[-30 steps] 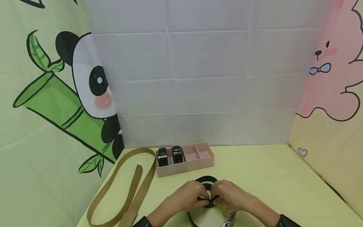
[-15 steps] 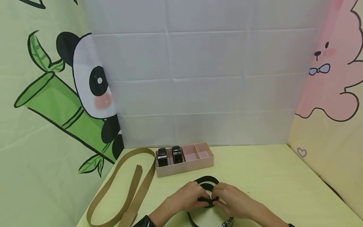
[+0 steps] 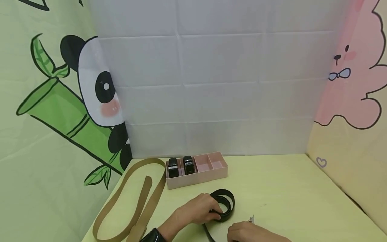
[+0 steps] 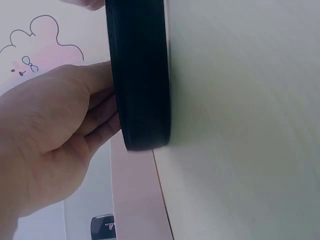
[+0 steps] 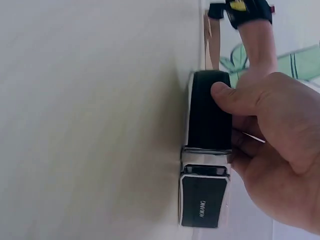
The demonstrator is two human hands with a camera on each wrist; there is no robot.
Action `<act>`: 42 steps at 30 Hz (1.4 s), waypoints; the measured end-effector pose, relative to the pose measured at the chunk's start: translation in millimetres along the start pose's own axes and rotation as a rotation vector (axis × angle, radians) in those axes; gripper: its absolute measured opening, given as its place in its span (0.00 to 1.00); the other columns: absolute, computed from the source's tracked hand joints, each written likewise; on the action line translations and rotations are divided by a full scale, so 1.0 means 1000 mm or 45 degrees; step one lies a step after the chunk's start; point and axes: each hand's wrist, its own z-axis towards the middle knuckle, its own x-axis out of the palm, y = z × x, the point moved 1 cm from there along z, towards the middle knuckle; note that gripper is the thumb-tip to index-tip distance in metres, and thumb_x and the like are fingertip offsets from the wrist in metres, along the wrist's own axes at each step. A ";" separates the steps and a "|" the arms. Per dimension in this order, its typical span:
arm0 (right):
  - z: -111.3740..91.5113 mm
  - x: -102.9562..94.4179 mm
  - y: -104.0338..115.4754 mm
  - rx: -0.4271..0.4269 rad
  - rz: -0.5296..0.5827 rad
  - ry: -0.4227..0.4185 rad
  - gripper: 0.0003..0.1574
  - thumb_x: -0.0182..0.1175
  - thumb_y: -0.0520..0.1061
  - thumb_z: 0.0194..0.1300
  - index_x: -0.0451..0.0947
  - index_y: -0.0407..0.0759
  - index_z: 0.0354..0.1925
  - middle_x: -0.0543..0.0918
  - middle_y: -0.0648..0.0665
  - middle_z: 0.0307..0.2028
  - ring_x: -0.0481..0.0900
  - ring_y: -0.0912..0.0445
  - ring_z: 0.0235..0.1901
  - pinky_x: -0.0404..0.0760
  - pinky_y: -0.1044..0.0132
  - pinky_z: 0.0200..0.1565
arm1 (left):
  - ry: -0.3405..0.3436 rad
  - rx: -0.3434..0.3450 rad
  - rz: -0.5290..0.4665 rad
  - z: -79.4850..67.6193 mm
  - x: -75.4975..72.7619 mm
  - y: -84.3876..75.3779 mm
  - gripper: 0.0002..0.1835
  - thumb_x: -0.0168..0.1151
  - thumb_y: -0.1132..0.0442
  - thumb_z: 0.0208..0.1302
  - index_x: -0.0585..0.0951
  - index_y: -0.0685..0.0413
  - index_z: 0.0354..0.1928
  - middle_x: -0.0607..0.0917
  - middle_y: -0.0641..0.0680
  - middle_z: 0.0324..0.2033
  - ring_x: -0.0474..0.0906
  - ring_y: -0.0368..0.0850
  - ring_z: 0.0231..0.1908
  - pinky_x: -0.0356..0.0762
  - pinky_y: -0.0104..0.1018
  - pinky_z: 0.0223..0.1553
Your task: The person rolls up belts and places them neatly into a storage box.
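A black belt (image 3: 232,205) is partly rolled into a loose coil that stands on its edge on the table. My left hand (image 3: 201,209) grips the coil's left side, fingertips tucked into its middle. In the left wrist view the strap (image 4: 140,85) hides part of those fingers. Lower down, my right hand (image 3: 249,232) holds the belt's buckle end, mostly cut off by the bottom of the head view. The right wrist view has its thumb pressed on the black strap (image 5: 207,110), just above a silver-edged buckle (image 5: 202,200) with lettering.
A tan belt (image 3: 105,215) lies in a long loop on the left of the table. Behind the coil stands a pink divided box (image 3: 196,182), with two rolled black belts (image 3: 189,165) in its left compartments. A grey cloth wall rises at the back.
My right hand has left the coil and moved down toward the table's near side, onto the buckle end. My left hand has stayed at the coil, whose right side now shows.
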 end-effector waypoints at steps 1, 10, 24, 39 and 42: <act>-0.006 -0.005 -0.002 0.042 0.027 0.014 0.11 0.62 0.44 0.71 0.79 0.55 0.29 0.75 0.62 0.28 0.66 0.76 0.30 0.66 0.89 0.34 | 0.001 -0.004 -0.008 -0.001 0.000 0.000 0.03 0.74 0.58 0.61 0.93 0.42 0.37 0.88 0.33 0.29 0.72 0.18 0.29 0.70 0.15 0.33; -0.055 -0.045 -0.023 0.310 -0.225 0.027 0.18 0.71 0.32 0.55 0.82 0.57 0.26 0.76 0.64 0.32 0.71 0.71 0.35 0.74 0.80 0.37 | -0.057 0.002 -0.074 -0.009 -0.002 0.004 0.09 0.74 0.61 0.61 0.94 0.46 0.43 0.91 0.38 0.36 0.78 0.18 0.38 0.76 0.15 0.39; -0.103 -0.065 -0.059 0.370 -0.340 -0.089 0.21 0.76 0.30 0.48 0.79 0.53 0.27 0.76 0.62 0.30 0.72 0.69 0.31 0.77 0.77 0.31 | -0.082 -0.033 -0.149 -0.014 0.000 0.003 0.08 0.72 0.64 0.63 0.94 0.49 0.42 0.92 0.40 0.37 0.80 0.20 0.39 0.77 0.15 0.40; -0.099 -0.067 -0.071 0.334 -0.400 -0.132 0.20 0.76 0.27 0.44 0.83 0.50 0.26 0.78 0.59 0.31 0.75 0.67 0.32 0.79 0.79 0.32 | -0.095 -0.072 -0.133 -0.023 0.003 -0.004 0.12 0.73 0.58 0.61 0.93 0.49 0.46 0.91 0.40 0.41 0.80 0.23 0.45 0.78 0.19 0.44; -0.099 -0.065 -0.069 0.332 -0.454 -0.173 0.19 0.76 0.27 0.43 0.86 0.47 0.29 0.81 0.56 0.34 0.77 0.64 0.35 0.82 0.75 0.36 | -0.106 -0.087 -0.120 -0.023 0.006 -0.006 0.11 0.74 0.59 0.60 0.93 0.49 0.45 0.91 0.40 0.40 0.81 0.24 0.44 0.79 0.20 0.44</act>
